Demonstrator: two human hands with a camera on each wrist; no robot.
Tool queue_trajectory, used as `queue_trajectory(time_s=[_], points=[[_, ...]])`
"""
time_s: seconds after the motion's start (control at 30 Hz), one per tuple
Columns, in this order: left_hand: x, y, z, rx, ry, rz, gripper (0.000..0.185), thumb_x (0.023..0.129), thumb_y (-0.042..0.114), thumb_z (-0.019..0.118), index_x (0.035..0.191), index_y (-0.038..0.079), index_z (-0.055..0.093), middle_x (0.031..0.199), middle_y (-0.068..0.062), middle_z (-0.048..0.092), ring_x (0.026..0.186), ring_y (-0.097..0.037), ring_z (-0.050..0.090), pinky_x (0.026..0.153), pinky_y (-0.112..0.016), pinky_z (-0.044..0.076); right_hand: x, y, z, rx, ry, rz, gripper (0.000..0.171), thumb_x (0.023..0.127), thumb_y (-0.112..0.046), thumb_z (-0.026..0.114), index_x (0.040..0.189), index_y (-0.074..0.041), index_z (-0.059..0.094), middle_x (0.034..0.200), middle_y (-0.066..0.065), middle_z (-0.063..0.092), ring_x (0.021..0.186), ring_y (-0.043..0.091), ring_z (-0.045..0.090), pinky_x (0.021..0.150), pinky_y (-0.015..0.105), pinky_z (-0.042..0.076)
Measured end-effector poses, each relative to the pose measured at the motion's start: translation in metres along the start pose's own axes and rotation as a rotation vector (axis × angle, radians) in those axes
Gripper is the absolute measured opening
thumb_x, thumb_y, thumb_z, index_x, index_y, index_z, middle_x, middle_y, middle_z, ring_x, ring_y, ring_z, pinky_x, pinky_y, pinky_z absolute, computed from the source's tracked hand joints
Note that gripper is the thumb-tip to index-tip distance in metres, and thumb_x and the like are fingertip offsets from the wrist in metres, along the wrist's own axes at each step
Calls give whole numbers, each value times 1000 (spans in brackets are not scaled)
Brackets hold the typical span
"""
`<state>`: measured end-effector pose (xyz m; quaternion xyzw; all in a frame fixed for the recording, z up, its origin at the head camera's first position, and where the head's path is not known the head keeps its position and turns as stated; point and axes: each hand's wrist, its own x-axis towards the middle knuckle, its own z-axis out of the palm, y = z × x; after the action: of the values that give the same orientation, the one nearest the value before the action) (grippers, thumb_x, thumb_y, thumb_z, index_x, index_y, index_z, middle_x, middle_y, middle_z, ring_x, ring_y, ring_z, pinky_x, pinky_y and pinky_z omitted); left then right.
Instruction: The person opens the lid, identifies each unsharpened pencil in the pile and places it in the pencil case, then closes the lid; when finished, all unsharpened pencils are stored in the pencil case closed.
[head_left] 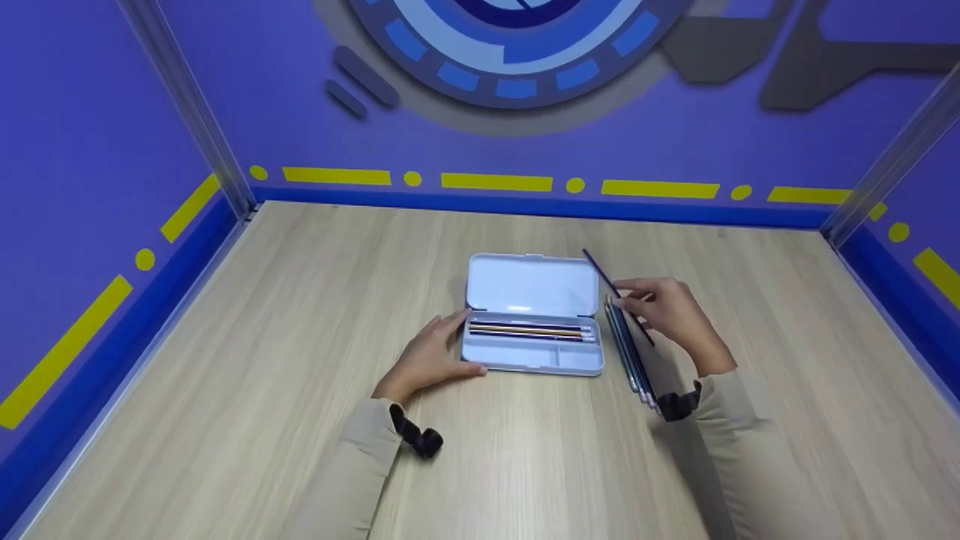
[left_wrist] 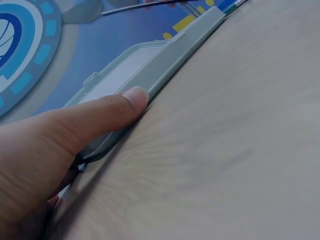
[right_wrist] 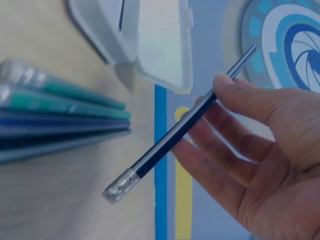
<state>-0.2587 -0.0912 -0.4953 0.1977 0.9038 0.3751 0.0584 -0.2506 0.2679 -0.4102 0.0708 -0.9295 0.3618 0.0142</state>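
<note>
A white pencil case (head_left: pixel 532 315) lay open near the middle of the wooden table (head_left: pixel 262 420), its lid tipped back toward the far wall and its tray facing up. Several pencils (head_left: pixel 529 330) lay lengthwise in the long back compartment of the tray, side by side and touching; a narrower front compartment ran along the near edge. The left hand (head_left: pixel 431 358) rested at the left end of the case, fingers held fairly straight against the end wall and the thumb laid along the near front edge; in the left wrist view the thumb (left_wrist: pixel 95 125) pressed flat on the grey rim of the tray, so the hand braced the case rather than wrapping round it. The right hand (head_left: pixel 671 315) hovered just to the right of the case and pinched a dark blue pencil (right_wrist: pixel 185 127) between thumb and fingers. That pencil was lifted off the table, tilted, its silver band and eraser end pointing down toward the table and its other end reaching up past the right corner of the lid. Below the right hand a row of loose pencils (head_left: pixel 630 352), blue and green ones among them, lay on the table just beside the right end of the case, packed close together and pointing away from the person. Both arms wore beige sleeves.
</note>
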Motion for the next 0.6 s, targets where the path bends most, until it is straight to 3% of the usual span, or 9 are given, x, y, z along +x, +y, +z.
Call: queue_trajectory(time_s=[0.3,0.6], points=[[0,-1,0,-2,-2,-32,101,67,50,83,151,21,34,155,-6,35,145,-37,23,120,-49,19,14,-25,14,-65,21,-159,27,90,-6,65,116,-6,70,108,16,71,76,20,61,60,19,47],[1,-1,1,4,12,3,101,66,51,83,150,19,36,154,-8,37,144,-35,27,120,-48,19,23,-52,28,-43,-68,-138,29,90,-4,65,118,-9,70,105,13,71,76,19,57,62,22,48]])
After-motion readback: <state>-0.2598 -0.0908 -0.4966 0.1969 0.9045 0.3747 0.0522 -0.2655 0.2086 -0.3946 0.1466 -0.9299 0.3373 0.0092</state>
